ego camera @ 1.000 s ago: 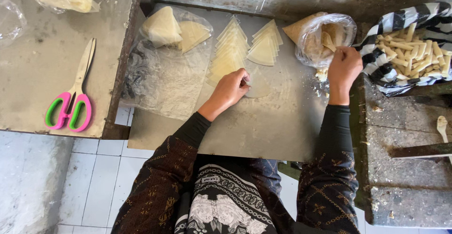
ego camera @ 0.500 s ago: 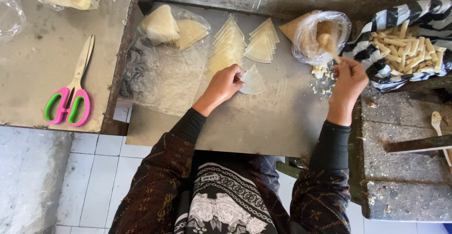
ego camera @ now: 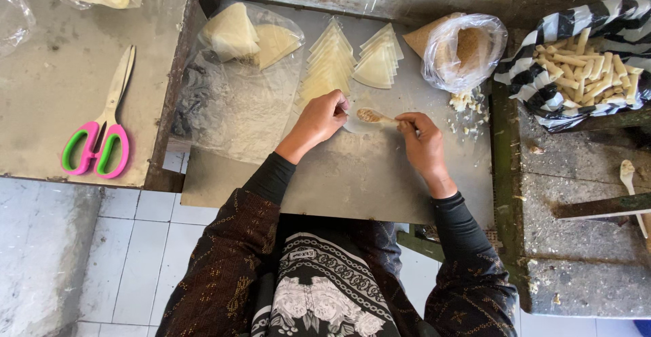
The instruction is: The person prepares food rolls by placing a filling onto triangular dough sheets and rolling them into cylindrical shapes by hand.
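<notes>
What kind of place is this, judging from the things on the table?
Probably a small, informal food-making workspace: stacks of triangular wrappers lie on a metal sheet, a clear bag of filling stands nearby, and finished rolls fill a striped bag.

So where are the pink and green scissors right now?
In the head view, the scissors lie on the grey table at far left, well left of the left hand.

Even daylight is falling on a worn grey concrete bench (ego camera: 54,86); a white tiled floor (ego camera: 135,262) is showing below, left of the fingers.
</notes>
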